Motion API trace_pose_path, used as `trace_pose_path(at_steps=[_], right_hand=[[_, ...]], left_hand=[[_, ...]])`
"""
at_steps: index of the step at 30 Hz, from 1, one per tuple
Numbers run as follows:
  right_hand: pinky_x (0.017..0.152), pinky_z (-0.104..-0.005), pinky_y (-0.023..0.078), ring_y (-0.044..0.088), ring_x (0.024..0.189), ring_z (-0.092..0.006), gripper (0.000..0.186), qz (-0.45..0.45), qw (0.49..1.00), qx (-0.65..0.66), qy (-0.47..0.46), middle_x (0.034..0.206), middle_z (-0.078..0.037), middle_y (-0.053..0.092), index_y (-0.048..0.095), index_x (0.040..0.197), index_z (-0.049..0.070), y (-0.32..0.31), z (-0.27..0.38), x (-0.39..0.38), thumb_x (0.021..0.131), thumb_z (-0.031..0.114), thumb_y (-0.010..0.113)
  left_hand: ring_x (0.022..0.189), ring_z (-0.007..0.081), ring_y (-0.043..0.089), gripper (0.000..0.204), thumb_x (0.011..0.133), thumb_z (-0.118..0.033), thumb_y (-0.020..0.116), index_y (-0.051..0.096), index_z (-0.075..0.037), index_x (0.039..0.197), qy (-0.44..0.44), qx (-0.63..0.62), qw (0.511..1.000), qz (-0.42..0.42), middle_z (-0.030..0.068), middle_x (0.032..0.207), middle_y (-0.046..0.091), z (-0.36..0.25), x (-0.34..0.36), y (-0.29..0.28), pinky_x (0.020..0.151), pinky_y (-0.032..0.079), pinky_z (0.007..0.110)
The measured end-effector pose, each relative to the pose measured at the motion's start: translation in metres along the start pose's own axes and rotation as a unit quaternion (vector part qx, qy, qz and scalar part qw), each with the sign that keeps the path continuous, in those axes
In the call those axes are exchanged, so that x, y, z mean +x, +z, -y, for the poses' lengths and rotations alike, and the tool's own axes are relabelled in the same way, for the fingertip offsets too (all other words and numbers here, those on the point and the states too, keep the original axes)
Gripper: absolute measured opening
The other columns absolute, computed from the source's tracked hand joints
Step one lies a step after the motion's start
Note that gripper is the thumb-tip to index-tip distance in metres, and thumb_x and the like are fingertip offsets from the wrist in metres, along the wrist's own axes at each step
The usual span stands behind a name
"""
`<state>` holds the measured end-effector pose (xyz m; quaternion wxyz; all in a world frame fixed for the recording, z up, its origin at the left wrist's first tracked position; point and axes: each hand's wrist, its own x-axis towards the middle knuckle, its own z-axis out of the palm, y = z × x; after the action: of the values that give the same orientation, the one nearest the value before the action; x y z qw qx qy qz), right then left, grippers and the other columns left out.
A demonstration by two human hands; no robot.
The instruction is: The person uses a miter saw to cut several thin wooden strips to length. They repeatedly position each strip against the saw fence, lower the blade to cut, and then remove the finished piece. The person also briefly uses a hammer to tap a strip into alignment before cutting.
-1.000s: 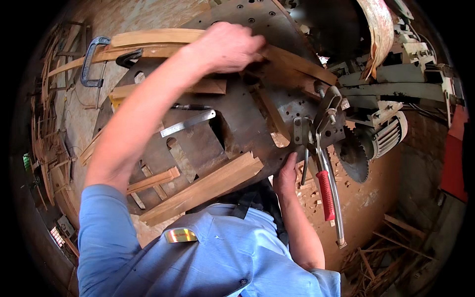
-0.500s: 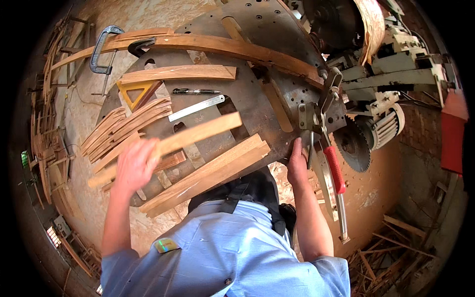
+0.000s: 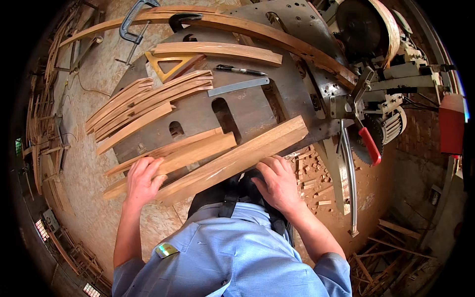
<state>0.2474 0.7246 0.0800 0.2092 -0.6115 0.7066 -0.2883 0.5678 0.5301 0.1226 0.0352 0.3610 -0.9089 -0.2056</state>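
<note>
My left hand (image 3: 143,181) is closed around the left part of a wooden strip (image 3: 203,151), which lies low over the metal table. My right hand (image 3: 280,182) is at the near edge of a thick, pale wooden piece (image 3: 242,152), its fingers bent against the wood and the thumb toward me. Just beyond the held strip lies a thinner strip (image 3: 190,140). Several curved, narrow wooden strips (image 3: 153,105) are bunched farther left. A steel ruler (image 3: 238,86), a black pen (image 3: 240,70) and a yellow triangular square (image 3: 168,67) rest behind them.
A long curved beam (image 3: 277,39) spans the far side of the slotted metal table (image 3: 198,111). A C-clamp (image 3: 129,24) stands at the far left. On the right are a red-handled toggle clamp (image 3: 370,146), a toothed saw blade (image 3: 360,148) and machinery. Wood scraps (image 3: 314,175) litter the floor.
My left hand has lowered the wooden strip beside the thick piece. My right hand has left the table edge near the toggle clamp and moved left to the thick piece. The view has shifted.
</note>
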Motion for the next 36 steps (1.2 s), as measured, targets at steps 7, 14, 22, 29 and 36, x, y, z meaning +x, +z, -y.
trace_pose_path(at_steps=[7,14,22,29,36], right_hand=[[0.103,-0.043,0.04,0.05,0.119,-0.0312,0.041,0.007,0.998,-0.063,-0.027,0.12,-0.011,0.056,0.062,0.107,0.004,0.024,0.005,0.006,0.072,0.02,0.075],[0.11,-0.0422,0.035,0.045,0.127,-0.0294,0.044,0.018,0.995,-0.089,-0.038,0.128,-0.01,0.052,0.063,0.109,0.003,0.028,0.003,0.0,0.071,0.021,0.074],[0.109,-0.0421,0.036,0.045,0.128,-0.0282,0.046,0.016,0.99,-0.116,-0.078,0.131,-0.01,0.052,0.063,0.112,0.004,0.029,-0.01,-0.002,0.071,0.023,0.073],[0.096,-0.0364,0.039,0.05,0.112,-0.0251,0.034,-0.007,0.986,-0.133,-0.098,0.118,-0.009,0.055,0.064,0.109,0.005,0.028,-0.013,0.003,0.079,0.02,0.057],[0.084,-0.0371,0.044,0.054,0.096,-0.0269,0.028,-0.023,0.997,0.039,-0.059,0.101,-0.009,0.058,0.064,0.106,0.006,0.006,-0.018,0.007,0.081,0.018,0.066]], left_hand=[[0.095,0.0309,0.058,0.049,0.072,-0.017,0.078,0.066,-0.009,0.119,-0.019,0.005,0.999,0.027,0.0114,0.103,0.059,0.017,-0.013,0.027,0.084,0.046,0.043],[0.104,0.0329,0.055,0.053,0.074,-0.011,0.077,0.064,-0.013,0.125,-0.045,0.118,0.991,-0.033,0.0139,0.113,0.056,0.017,-0.024,0.068,0.089,0.044,0.044],[0.12,0.0376,0.049,0.053,0.077,-0.017,0.074,0.057,0.0,0.125,0.054,0.081,0.995,-0.003,0.0179,0.127,0.054,-0.051,-0.022,0.065,0.101,0.04,0.048],[0.134,0.0368,0.035,0.062,0.075,-0.016,0.074,0.051,0.0,0.13,0.109,0.207,0.972,-0.003,0.0167,0.139,0.043,-0.087,-0.019,0.129,0.108,0.035,0.05],[0.13,0.0376,0.038,0.049,0.075,-0.002,0.067,0.051,0.002,0.121,0.057,0.178,0.981,-0.051,0.018,0.135,0.044,-0.101,-0.016,0.138,0.106,0.036,0.051]])
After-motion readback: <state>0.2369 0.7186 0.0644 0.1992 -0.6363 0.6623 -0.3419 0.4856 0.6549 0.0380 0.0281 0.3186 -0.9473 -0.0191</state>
